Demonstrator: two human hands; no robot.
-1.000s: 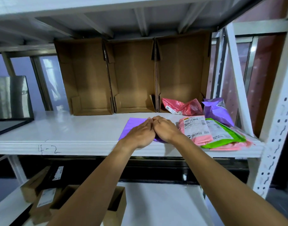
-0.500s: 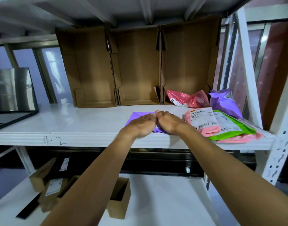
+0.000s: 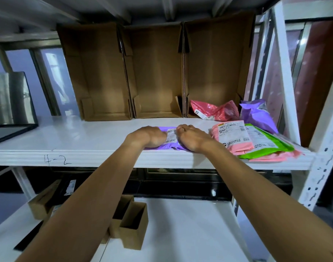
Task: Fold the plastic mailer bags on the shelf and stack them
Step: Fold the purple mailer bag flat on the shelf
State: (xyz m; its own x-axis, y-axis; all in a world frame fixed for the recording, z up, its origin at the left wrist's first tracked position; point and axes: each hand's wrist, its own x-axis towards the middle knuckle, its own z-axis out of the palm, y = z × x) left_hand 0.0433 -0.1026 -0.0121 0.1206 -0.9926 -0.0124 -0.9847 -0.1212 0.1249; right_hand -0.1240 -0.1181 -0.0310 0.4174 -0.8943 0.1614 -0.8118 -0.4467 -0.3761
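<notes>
My left hand [image 3: 148,136] & right hand [image 3: 194,138] fingers curl, pinching flat purple plastic mailer bag [image 3: 170,146] mid-fold; folded pink/green plastic stack [image 3: 237,142] done, crumpled red plastic bag [image 3: 213,110] +1 more to go.

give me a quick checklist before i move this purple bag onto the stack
1. Fold done on the purple mailer, label up: ok.
2. Grip by left hand and right hand: ok.
3. Crease pressed flat: cannot tell, the hands cover it.
4. Top of the pink mailer on the stack free: ok.
5. Stack squared up: not ok, the green mailer splays off to the right.
6. All bags folded: not ok, the red mailer and the crumpled purple bag lie loose behind.
</notes>
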